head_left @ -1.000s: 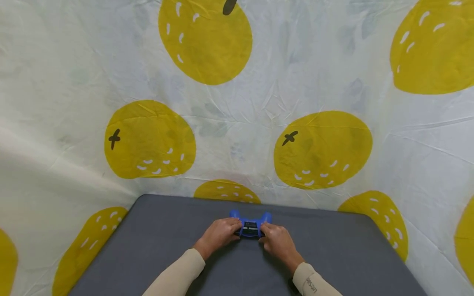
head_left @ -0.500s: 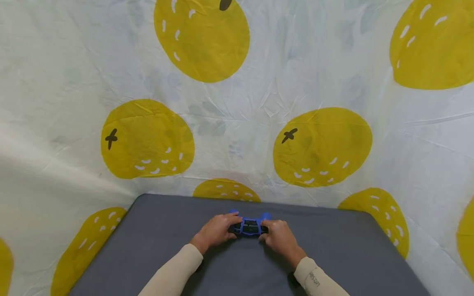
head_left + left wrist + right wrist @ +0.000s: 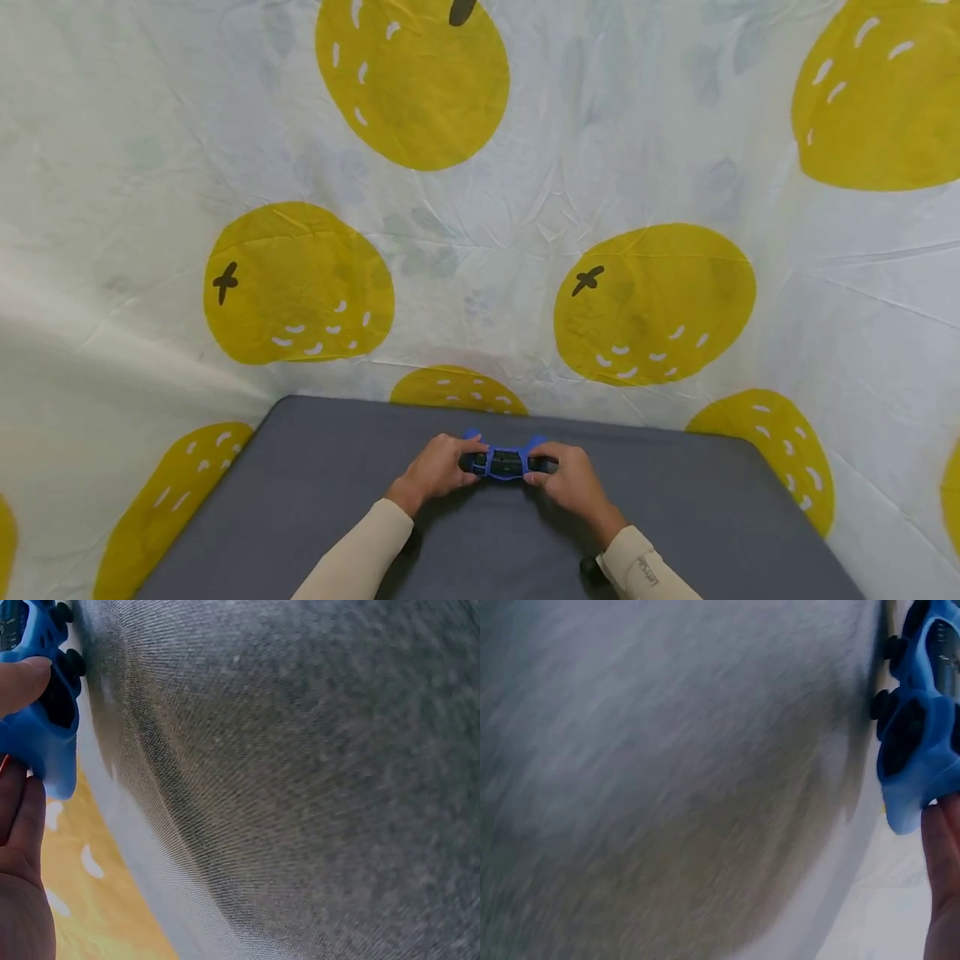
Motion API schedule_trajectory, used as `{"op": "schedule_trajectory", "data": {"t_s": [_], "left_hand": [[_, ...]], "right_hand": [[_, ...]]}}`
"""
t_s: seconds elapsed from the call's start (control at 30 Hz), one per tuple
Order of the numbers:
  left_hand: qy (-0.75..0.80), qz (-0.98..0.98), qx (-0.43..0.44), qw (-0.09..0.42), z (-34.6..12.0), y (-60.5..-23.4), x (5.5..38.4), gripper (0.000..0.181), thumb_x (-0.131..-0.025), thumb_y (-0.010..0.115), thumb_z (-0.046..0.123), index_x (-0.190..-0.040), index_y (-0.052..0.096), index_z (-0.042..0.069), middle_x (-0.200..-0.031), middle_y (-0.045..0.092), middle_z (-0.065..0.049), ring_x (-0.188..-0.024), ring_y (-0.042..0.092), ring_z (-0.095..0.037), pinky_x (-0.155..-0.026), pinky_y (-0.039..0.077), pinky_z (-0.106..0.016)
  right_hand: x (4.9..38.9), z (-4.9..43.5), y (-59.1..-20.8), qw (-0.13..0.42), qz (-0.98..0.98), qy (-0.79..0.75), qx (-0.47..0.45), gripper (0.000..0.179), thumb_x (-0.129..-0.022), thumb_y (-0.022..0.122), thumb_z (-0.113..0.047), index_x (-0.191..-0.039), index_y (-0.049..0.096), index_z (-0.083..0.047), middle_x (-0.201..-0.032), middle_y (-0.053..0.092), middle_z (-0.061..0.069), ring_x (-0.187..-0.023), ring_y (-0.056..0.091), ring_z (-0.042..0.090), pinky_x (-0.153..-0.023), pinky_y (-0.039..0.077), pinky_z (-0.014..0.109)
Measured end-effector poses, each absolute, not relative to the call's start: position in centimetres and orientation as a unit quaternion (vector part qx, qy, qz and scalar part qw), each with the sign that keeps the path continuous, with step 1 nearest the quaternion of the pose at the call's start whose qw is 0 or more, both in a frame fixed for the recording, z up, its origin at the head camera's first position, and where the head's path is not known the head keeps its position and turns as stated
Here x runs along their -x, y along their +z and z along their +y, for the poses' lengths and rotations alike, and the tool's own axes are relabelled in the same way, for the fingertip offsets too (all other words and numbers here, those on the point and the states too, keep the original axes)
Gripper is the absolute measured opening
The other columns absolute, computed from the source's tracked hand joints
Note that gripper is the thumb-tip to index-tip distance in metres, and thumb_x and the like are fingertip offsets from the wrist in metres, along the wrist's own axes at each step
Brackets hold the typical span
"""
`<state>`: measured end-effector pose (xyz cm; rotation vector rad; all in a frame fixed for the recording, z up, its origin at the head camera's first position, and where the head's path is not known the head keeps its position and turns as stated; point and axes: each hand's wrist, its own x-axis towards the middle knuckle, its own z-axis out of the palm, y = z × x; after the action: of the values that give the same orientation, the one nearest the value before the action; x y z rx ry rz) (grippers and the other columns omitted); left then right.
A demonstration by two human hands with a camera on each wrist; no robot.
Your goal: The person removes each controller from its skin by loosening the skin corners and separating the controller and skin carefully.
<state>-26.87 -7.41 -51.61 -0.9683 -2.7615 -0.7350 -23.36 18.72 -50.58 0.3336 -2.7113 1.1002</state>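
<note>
Both hands hold a blue game controller (image 3: 506, 464) with a black middle, close over the far part of the grey surface. Its two blue grips point away from me. My left hand (image 3: 435, 471) pinches one end between thumb and fingers; in the left wrist view the thumb lies on the controller (image 3: 56, 761) and other fingers are behind its grip. My right hand (image 3: 576, 487) pinches the other end. In the right wrist view, fingers touch the grip of the controller (image 3: 907, 802), and two black thumbsticks stick out; the thumb is out of frame there.
A dark grey cloth-covered table (image 3: 337, 450) lies under the hands. Behind and beside it hangs a white sheet (image 3: 480, 200) printed with large yellow fruit. Light sleeves cover both forearms, and a small black item (image 3: 592, 572) shows beside the right cuff.
The controller has tipped so that more of its dark long edge shows. The fingers of both hands have shifted outward along it, uncovering its black ends.
</note>
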Motion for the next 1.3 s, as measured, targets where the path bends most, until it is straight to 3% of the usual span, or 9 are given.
{"op": "schedule_trajectory", "data": {"t_s": [0.13,0.27,0.53,0.7,0.93,1.3], "left_hand": [[-0.239,-0.916,0.317,0.063,-7.0,-51.4,26.9,0.048,-0.084,0.088,0.021,-0.13,0.075,0.02,-0.138,0.07,-0.009,-0.118,0.072,-0.029,-0.094,0.06,-0.038],[-0.234,-0.918,0.314,0.059,-6.7,-51.4,27.0,0.048,-0.083,0.089,0.023,-0.129,0.076,0.022,-0.136,0.071,-0.007,-0.116,0.073,-0.027,-0.094,0.06,-0.037],[-0.21,-0.924,0.312,0.066,-6.5,-51.7,26.9,0.049,-0.081,0.091,0.032,-0.127,0.076,0.022,-0.133,0.073,-0.008,-0.111,0.074,-0.026,-0.092,0.06,-0.035],[-0.17,-0.927,0.321,0.095,-6.4,-51.6,26.7,0.047,-0.082,0.09,0.035,-0.124,0.078,0.02,-0.127,0.077,-0.007,-0.099,0.075,-0.024,-0.086,0.061,-0.033],[-0.187,-0.922,0.323,0.104,-6.3,-51.1,27.1,0.042,-0.08,0.091,0.034,-0.118,0.081,0.02,-0.122,0.078,-0.004,-0.1,0.075,-0.024,-0.086,0.061,-0.033],[-0.197,-0.925,0.314,0.088,-6.4,-51.2,27.3,0.043,-0.079,0.091,0.034,-0.118,0.081,0.02,-0.125,0.077,-0.007,-0.105,0.076,-0.026,-0.088,0.061,-0.035]], "right_hand": [[23.6,18.4,-50.4,0.09,-0.911,0.395,-0.079,0.019,-0.079,0.09,-0.015,-0.095,0.08,-0.013,-0.096,0.078,-0.002,-0.095,0.07,0.021,-0.087,0.057,0.047],[23.9,18.1,-50.4,0.084,-0.898,0.431,-0.038,0.016,-0.079,0.091,-0.014,-0.088,0.079,-0.01,-0.089,0.077,0.0,-0.084,0.065,0.015,-0.08,0.054,0.037],[24.0,16.7,-50.9,0.103,-0.89,0.445,0.005,0.021,-0.075,0.094,-0.019,-0.08,0.077,-0.008,-0.079,0.073,0.003,-0.067,0.057,0.014,-0.06,0.048,0.029],[24.2,15.9,-50.9,0.129,-0.898,0.421,-0.004,0.023,-0.074,0.094,-0.015,-0.069,0.072,-0.011,-0.067,0.068,0.0,-0.061,0.054,0.012,-0.058,0.046,0.029],[24.8,16.1,-50.4,0.152,-0.91,0.386,-0.011,0.022,-0.075,0.091,-0.01,-0.063,0.073,-0.013,-0.059,0.067,-0.002,-0.056,0.054,0.011,-0.057,0.047,0.03],[24.8,15.8,-49.8,0.141,-0.939,0.313,-0.016,0.011,-0.075,0.085,-0.019,-0.068,0.077,-0.019,-0.067,0.071,-0.005,-0.061,0.057,0.013,-0.064,0.05,0.037]]}}
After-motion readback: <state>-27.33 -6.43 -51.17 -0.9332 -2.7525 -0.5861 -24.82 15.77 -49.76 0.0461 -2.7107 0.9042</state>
